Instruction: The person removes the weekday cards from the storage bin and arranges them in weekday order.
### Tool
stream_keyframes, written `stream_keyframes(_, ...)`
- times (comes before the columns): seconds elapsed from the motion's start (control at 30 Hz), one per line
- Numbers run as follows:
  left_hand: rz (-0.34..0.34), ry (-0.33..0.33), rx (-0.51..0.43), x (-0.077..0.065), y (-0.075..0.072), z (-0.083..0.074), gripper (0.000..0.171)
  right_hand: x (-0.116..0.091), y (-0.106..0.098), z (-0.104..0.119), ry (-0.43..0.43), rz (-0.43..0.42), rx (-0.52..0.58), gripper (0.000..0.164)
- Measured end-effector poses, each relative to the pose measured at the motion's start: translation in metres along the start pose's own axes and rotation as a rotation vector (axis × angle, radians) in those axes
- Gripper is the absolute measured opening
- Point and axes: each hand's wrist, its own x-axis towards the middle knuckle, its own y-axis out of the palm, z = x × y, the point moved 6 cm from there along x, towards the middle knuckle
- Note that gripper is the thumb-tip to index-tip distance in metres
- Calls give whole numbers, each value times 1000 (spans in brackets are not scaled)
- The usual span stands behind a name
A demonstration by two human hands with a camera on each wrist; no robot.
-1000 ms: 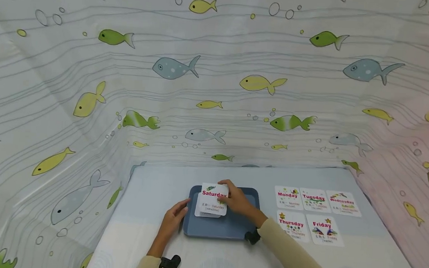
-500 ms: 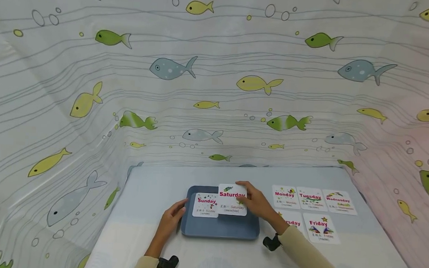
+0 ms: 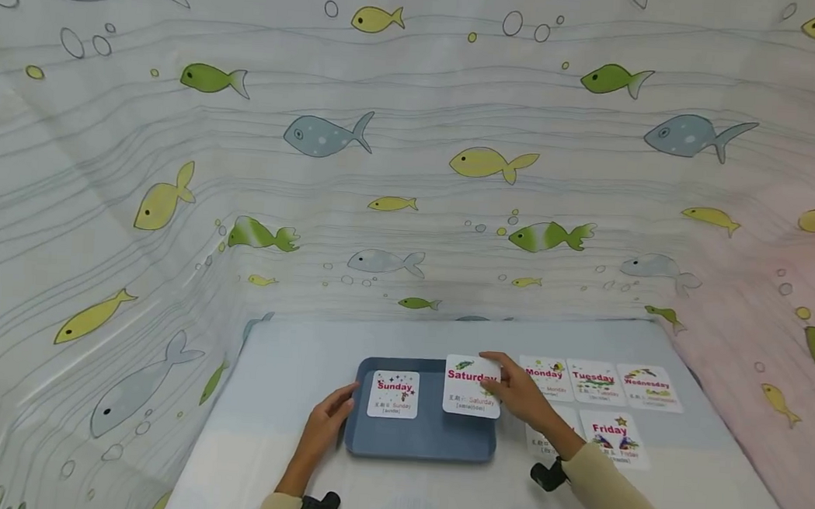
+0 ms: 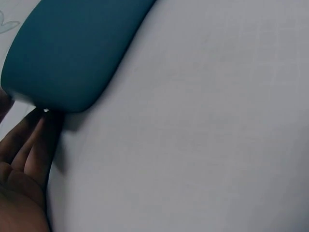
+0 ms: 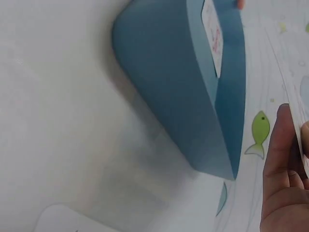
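My right hand pinches the white Saturday card by its right edge, above the right end of the blue-grey tray. In the right wrist view, the Saturday card appears almost edge-on between thumb and fingers. Flat in the left part of the tray lies the Sunday card. My left hand rests at the tray's left edge; in the left wrist view its extended fingers touch the tray's side.
Right of the tray, Monday, Tuesday and Wednesday cards form a row. Below them lie the Friday card and another card, partly hidden by my right arm. A fish-patterned curtain surrounds the pale table.
My right hand has carried the Saturday card rightward, off the Sunday card, which is now uncovered in the tray. The left hand has stayed at the tray's left edge.
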Motion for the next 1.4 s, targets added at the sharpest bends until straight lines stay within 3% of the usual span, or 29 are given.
stream_keyframes(0.47, 15, 6, 5, 1, -1, -1, 35, -21, -32, -30, 59, -7, 7, 58)
stream_keyframes(0.9, 7, 6, -16, 1, -2, -1, 34, -50, -77, -66, 112, -110, -41, 60)
stream_keyframes(1.13, 4, -15, -22, -2, 1, -9, 35, -81, -108, -85, 181, -165, -129, 63)
stream_keyframes(1.4, 3, 16, -11, 1, -1, -2, 34, -115, -143, -111, 283, -178, -113, 65)
